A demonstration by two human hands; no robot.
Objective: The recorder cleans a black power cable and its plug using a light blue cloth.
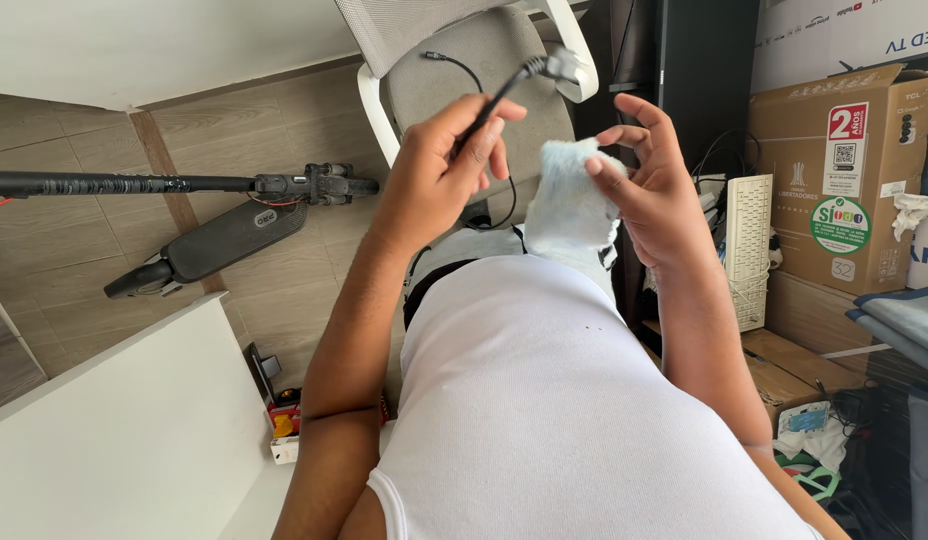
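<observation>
Above the office chair [454, 70], our left hand [439, 165] pinches a black cable [494, 100]; our right hand [649, 190] fingers grip a pale blue cloth [569, 205].

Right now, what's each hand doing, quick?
Left hand: closed, pinching a black cable near its plug.
Right hand: holding a pale blue cloth, fingers partly spread.

tiled floor [84, 150] carries a folded black scooter [209, 245] and cardboard boxes [834, 170].
</observation>
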